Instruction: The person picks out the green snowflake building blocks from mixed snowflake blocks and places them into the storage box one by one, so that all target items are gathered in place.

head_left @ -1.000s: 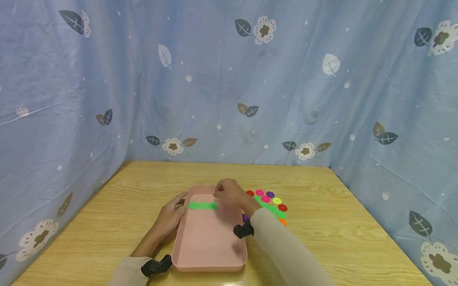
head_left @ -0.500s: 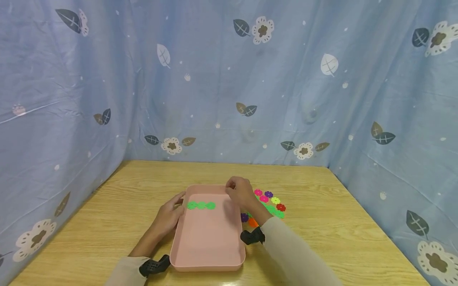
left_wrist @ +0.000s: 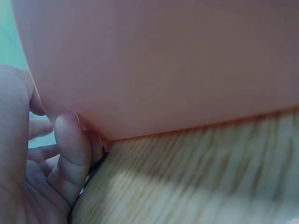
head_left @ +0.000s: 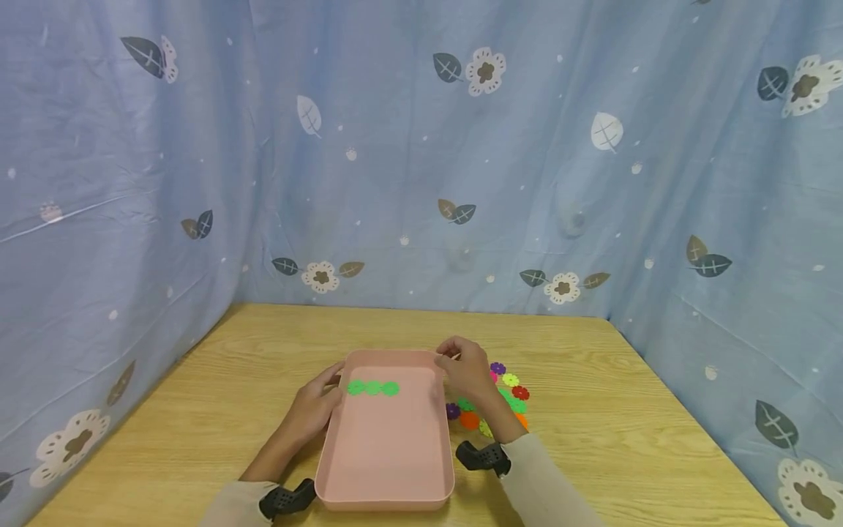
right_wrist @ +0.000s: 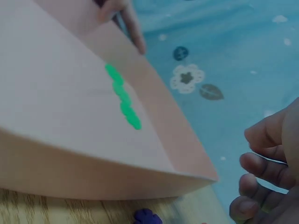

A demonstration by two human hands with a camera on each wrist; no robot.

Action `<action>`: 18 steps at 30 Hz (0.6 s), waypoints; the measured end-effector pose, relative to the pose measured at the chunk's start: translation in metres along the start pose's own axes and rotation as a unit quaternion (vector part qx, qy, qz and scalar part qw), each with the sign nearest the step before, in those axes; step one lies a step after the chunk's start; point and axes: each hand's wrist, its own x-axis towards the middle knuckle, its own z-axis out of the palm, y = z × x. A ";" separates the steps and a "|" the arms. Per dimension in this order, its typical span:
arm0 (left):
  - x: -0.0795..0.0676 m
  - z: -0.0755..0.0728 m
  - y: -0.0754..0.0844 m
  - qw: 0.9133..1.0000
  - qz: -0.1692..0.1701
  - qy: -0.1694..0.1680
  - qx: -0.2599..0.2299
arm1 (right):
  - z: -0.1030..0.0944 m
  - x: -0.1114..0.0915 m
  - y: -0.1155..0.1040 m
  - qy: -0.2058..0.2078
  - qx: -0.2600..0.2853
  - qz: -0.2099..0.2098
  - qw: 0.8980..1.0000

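A pink tray (head_left: 385,454) lies in front of me on the table. My left hand (head_left: 311,410) grips its left wall, the thumb at the rim and the fingertips (left_wrist: 72,128) against the outer side in the left wrist view. In the tray's far left part, three green flower-shaped discs (head_left: 373,388) form a row. My right hand (head_left: 470,369) hovers by the far right corner, over the loose discs. In the right wrist view its loosely bent fingers (right_wrist: 264,170) hold nothing and stand apart from the tray.
Right of the tray lies a pile of flower-shaped discs, including a purple one (head_left: 452,410), an orange one (head_left: 470,420) and a red one (head_left: 520,393). The wooden table (head_left: 626,439) ends at a blue patterned curtain (head_left: 369,176) behind and on both sides.
My right hand has moved right, from above the tray to beyond its far right corner. The third green disc, blurred earlier, now lies still. My left hand stays on the tray.
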 end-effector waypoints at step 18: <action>0.000 0.001 0.000 1.000 0.002 0.017 0.010 | -0.024 -0.004 0.023 0.030 -0.009 0.054 0.998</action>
